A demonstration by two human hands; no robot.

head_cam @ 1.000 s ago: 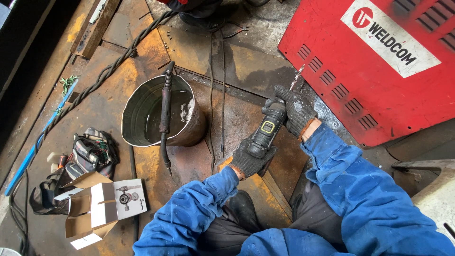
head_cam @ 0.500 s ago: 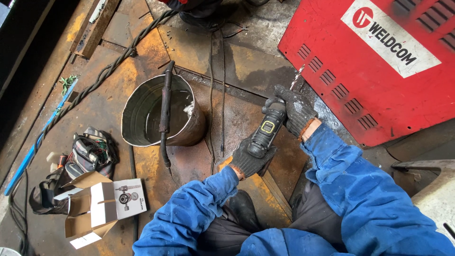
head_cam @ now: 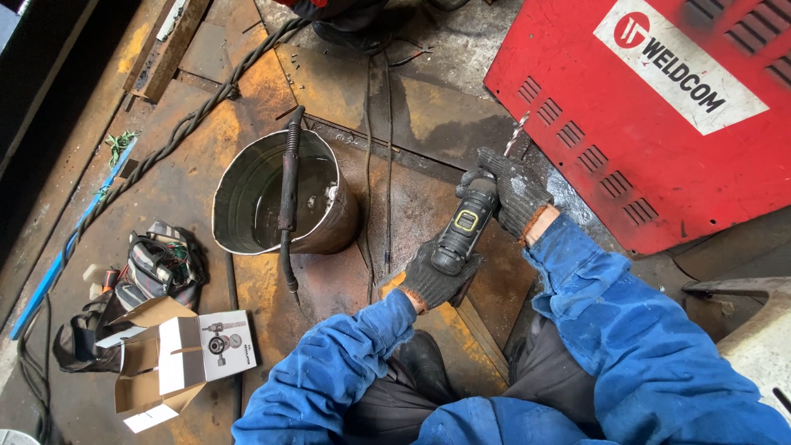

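Nothing has moved since the earlier frames: the gloved left hand [head_cam: 432, 276] keeps its grip closed round the butt of the black drill [head_cam: 465, 224], the right hand [head_cam: 512, 191] clamped round its chuck, bit [head_cam: 516, 133] pointing at the red machine [head_cam: 659, 107]. It looks hard, dense; knit gloves help. A steel bucket [head_cam: 284, 202] stands near on the rusty floor [head_cam: 165, 198].

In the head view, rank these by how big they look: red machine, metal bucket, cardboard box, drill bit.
1. Red machine, cut off by the frame.
2. Metal bucket.
3. Cardboard box, open; it sits nearer the camera, so its rank against the bucket is unsure.
4. Drill bit, by far the smallest.
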